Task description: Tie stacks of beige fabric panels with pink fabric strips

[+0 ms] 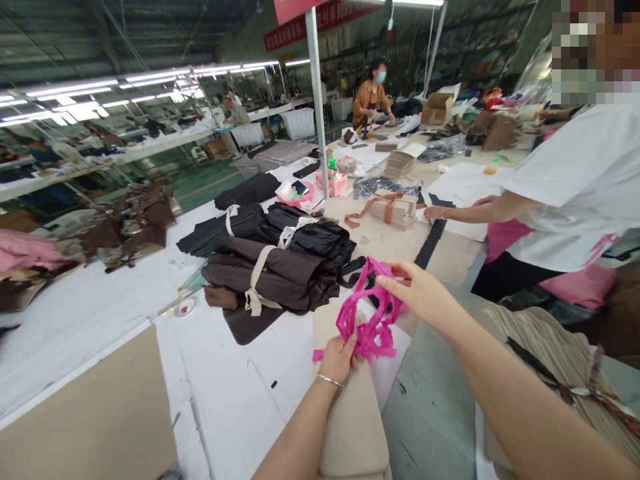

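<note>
My left hand, a thin bracelet on its wrist, is closed on the lower end of a tangle of bright pink fabric strips. My right hand pinches the upper part of the same pink strips, holding them up over a beige fabric stack on the white table. Just beyond lie tied bundles of dark brown and black cloth.
A person in a white shirt leans on the table at right, one hand by a tied stack of tan pieces. A metal post rises mid-table beside a pink basket. Another seated worker is at the far end. Brown cardboard lies at lower left.
</note>
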`<state>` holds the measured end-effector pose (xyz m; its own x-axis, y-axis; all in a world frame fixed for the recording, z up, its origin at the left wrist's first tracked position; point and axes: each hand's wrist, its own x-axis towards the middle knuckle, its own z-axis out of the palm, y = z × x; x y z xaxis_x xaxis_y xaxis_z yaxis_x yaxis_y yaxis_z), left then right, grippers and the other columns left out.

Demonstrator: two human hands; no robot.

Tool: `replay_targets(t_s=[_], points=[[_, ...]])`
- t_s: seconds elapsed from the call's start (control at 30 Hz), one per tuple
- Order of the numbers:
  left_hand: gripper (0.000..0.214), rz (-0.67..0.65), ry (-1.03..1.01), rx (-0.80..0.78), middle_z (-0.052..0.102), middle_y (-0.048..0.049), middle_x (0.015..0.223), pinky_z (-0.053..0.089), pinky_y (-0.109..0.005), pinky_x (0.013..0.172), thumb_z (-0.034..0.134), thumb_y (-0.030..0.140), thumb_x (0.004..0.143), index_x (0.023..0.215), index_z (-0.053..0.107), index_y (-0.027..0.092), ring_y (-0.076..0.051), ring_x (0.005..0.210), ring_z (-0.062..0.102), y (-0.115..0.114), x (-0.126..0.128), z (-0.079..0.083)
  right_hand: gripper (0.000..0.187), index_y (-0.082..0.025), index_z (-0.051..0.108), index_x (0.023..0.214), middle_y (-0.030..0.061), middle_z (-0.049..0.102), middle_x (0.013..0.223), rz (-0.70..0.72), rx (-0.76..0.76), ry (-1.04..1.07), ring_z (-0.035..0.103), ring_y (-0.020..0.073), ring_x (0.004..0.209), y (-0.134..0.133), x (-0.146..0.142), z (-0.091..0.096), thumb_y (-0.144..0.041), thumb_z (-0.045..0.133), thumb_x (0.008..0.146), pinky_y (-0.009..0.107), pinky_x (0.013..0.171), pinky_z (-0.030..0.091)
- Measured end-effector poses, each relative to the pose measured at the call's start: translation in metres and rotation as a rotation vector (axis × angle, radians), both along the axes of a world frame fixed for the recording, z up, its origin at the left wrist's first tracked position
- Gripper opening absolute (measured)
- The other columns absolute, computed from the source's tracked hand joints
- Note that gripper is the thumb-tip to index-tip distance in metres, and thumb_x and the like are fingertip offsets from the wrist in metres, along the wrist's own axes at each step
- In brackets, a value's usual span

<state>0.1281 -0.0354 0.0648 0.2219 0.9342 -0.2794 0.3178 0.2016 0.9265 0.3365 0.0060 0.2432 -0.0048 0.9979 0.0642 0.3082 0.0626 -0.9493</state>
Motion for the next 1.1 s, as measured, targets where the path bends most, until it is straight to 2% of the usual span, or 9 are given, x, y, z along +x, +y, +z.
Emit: replay_targets(t_s=[0.1, 0.23, 0.3, 0.4, 0.53, 0.7, 0.8, 0.97, 1.1], points=[[0.054, 0.030, -0.071, -0.048, 0.067, -0.0083, 0.064, 0.040, -0.026, 0.044, 0.038, 0.061, 0.091, 0.083, 0.062, 0.014, -0.015, 0.042, 0.053, 0.003, -0.001, 0.003, 0.022, -0.021, 0.058, 0.090, 0.0056, 0.061, 0.096, -0.282, 0.286, -0.447, 0.052, 0.0216, 0.096, -0.024, 0.009, -0.008, -0.043, 0.056, 0.088, 0.040, 0.093, 0.038], [0.045, 0.040, -0.150, -0.067, 0.066, -0.0056, 0.064, 0.036, -0.023, 0.040, 0.043, 0.057, 0.090, 0.097, 0.056, 0.014, -0.013, 0.040, 0.051, 0.006, 0.004, 0.002, 0.017, -0.022, 0.059, 0.098, 0.0055, 0.063, 0.106, 0.261, 0.074, -0.472, 0.054, 0.0203, 0.102, -0.053, -0.010, -0.071, -0.032, 0.046, 0.093, 0.035, 0.089, 0.040], [0.041, 0.042, -0.170, -0.054, 0.065, -0.0045, 0.063, 0.035, -0.023, 0.040, 0.046, 0.054, 0.090, 0.093, 0.054, 0.015, -0.012, 0.040, 0.050, 0.006, 0.006, 0.000, 0.025, -0.020, 0.058, 0.111, 0.0093, 0.060, 0.121, 0.342, -0.082, -0.473, 0.054, 0.0237, 0.111, -0.056, -0.020, -0.107, -0.026, 0.053, 0.086, 0.037, 0.094, 0.039], [0.040, 0.065, -0.178, -0.031, 0.064, -0.0039, 0.062, 0.033, -0.022, 0.039, 0.044, 0.054, 0.091, 0.085, 0.052, 0.016, -0.011, 0.039, 0.048, 0.005, 0.006, -0.004, 0.011, -0.020, 0.059, 0.091, 0.0066, 0.065, 0.096, 0.291, -0.173, -0.457, 0.059, 0.0226, 0.091, -0.052, -0.025, -0.139, -0.026, 0.054, 0.084, 0.036, 0.080, 0.040], [0.041, 0.096, -0.193, -0.036, 0.065, -0.0041, 0.064, 0.035, -0.023, 0.039, 0.042, 0.056, 0.091, 0.088, 0.052, 0.016, -0.012, 0.041, 0.051, 0.007, 0.002, -0.011, 0.027, -0.021, 0.043, 0.070, -0.0027, 0.051, 0.065, 0.208, -0.213, -0.359, 0.048, 0.0151, 0.064, -0.045, -0.017, -0.127, -0.040, 0.050, 0.088, 0.030, 0.062, 0.033], [0.034, 0.155, -0.161, -0.043, 0.061, -0.0015, 0.058, 0.029, -0.022, 0.037, 0.043, 0.048, 0.091, 0.082, 0.050, 0.017, -0.011, 0.035, 0.047, 0.010, -0.002, -0.018, 0.039, -0.020, 0.043, 0.069, -0.0057, 0.038, 0.058, 0.010, -0.259, 0.246, 0.032, 0.0105, 0.056, -0.047, 0.008, -0.059, -0.053, 0.057, 0.086, 0.027, 0.057, 0.027], [0.030, 0.168, -0.176, -0.057, 0.059, -0.0006, 0.055, 0.028, -0.022, 0.036, 0.049, 0.044, 0.089, 0.074, 0.049, 0.017, -0.010, 0.035, 0.046, 0.010, 0.000, -0.017, 0.036, -0.019, 0.048, 0.069, -0.0046, 0.041, 0.060, 0.001, -0.279, 0.377, 0.033, 0.0100, 0.058, -0.052, 0.018, -0.033, -0.048, 0.065, 0.083, 0.027, 0.058, 0.026], [0.044, 0.307, -0.260, -0.114, 0.046, 0.0036, 0.042, 0.018, -0.022, 0.033, 0.045, 0.058, 0.089, 0.070, 0.049, 0.018, -0.009, 0.030, 0.032, 0.014, 0.000, -0.017, 0.046, -0.020, 0.048, 0.063, -0.0019, 0.041, 0.061, -0.015, -0.309, 0.853, 0.040, 0.0133, 0.062, -0.048, 0.016, -0.066, -0.056, 0.046, 0.091, 0.030, 0.066, 0.039], [0.050, 0.396, -0.359, -0.173, 0.042, 0.0028, 0.039, 0.019, -0.023, 0.035, 0.039, 0.062, 0.089, 0.066, 0.047, 0.017, -0.009, 0.032, 0.031, 0.020, -0.002, -0.017, 0.037, -0.021, 0.060, 0.101, 0.0058, 0.062, 0.106, 0.165, -0.324, 0.276, 0.054, 0.0213, 0.099, -0.037, -0.010, -0.113, -0.055, 0.056, 0.085, 0.037, 0.092, 0.040]])
